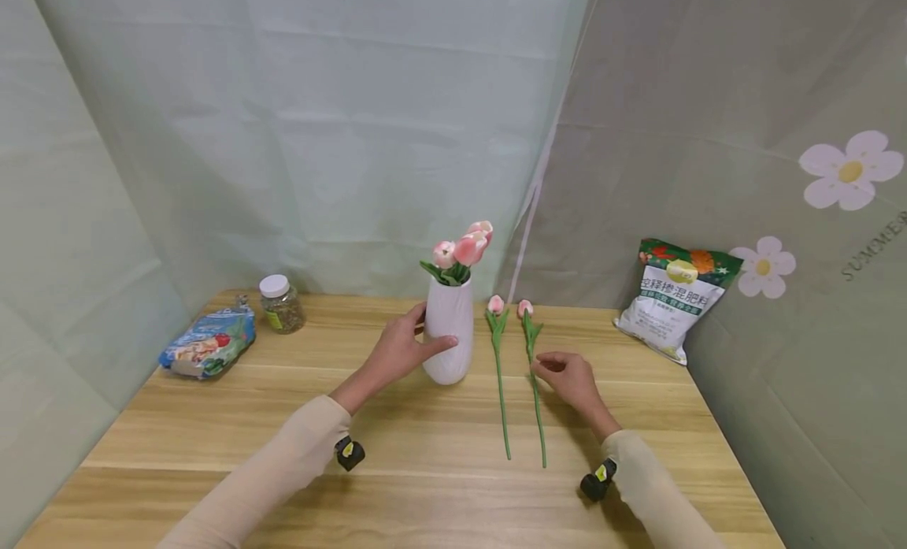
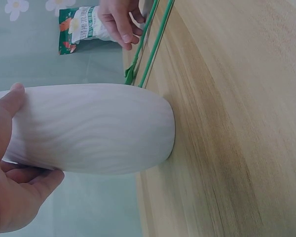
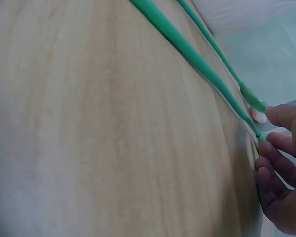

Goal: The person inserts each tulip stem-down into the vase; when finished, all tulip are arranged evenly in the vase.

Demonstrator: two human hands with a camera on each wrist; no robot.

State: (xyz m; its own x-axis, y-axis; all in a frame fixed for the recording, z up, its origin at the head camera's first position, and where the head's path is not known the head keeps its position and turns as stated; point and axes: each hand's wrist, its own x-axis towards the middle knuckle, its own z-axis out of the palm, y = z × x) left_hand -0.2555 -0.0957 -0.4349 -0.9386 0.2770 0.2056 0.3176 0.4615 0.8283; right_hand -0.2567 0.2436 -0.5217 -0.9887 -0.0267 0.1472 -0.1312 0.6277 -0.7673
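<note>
My left hand (image 1: 400, 348) grips a white ribbed vase (image 1: 449, 328) from its left side, thumb across the front and fingers behind. The vase stands upright on the table with several pink tulips (image 1: 468, 248) in its mouth. Two more tulips lie side by side to the right of the vase, one nearer tulip (image 1: 498, 360) and one farther right (image 1: 536, 399). My right hand (image 1: 570, 380) is at the upper stem of the farther one, fingers loosely bent. In the right wrist view, its thumb and fingertips (image 3: 269, 148) are apart, close by the green stem (image 3: 202, 64).
At the back left stand a jar (image 1: 282, 306) with a white lid and a blue bag (image 1: 211, 343). A green and white bag (image 1: 676, 297) leans at the back right. Fabric walls (image 1: 354, 139) rise behind the wooden table (image 1: 439, 502).
</note>
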